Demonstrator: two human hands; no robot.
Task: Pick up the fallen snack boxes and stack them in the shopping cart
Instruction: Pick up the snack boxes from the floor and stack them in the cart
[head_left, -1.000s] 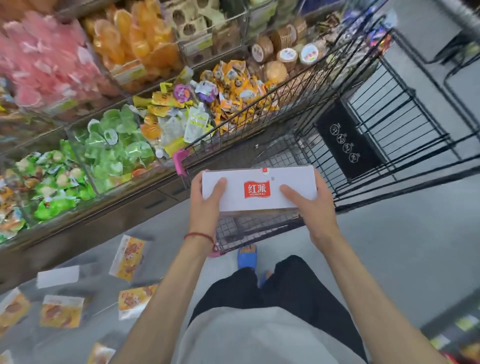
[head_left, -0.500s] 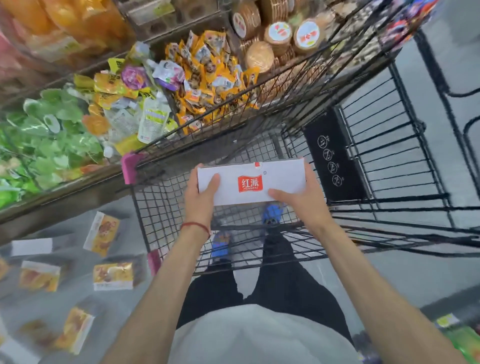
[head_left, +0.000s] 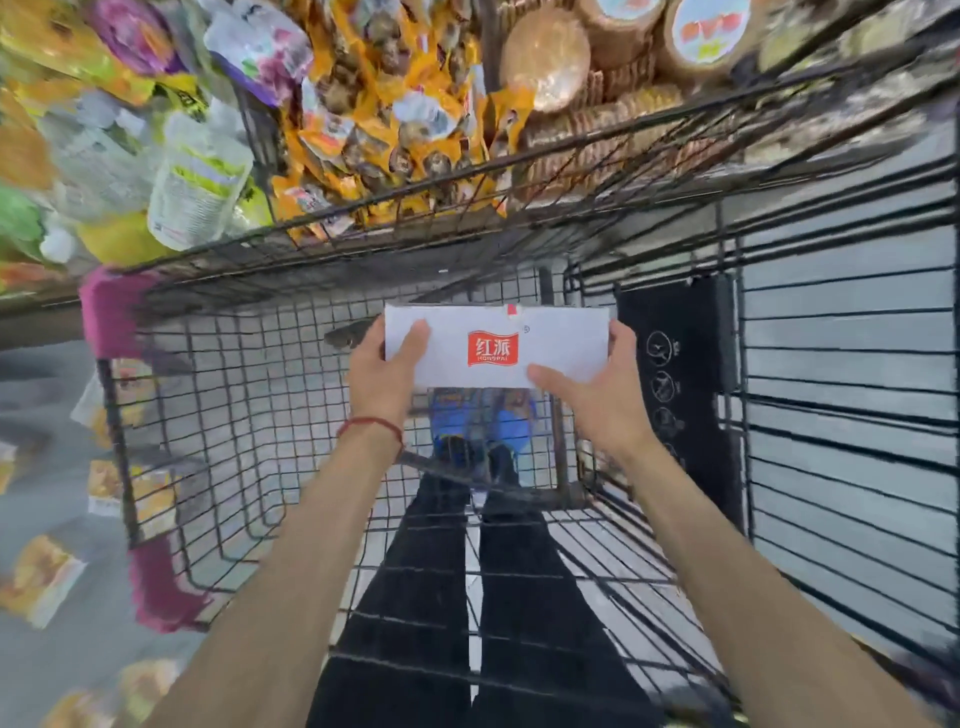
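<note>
Box (head_left: 561, 338) deeper in cart (head_left: 111, 312), clear of walls; left hand (head_left: 382, 374), right hand (head_left: 602, 395) fingers (head_left: 621, 343) grip its ends.

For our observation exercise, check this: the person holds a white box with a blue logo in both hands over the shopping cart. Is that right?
Not quite: the head view shows the logo is red, not blue. The rest stands: the left hand and right hand hold the white box over the shopping cart.

My snack box (head_left: 563, 340) is smooth, matt white cardboard; the shopping cart (head_left: 118, 457) is dark metal wire with pink plastic corners (head_left: 111, 306).
</note>
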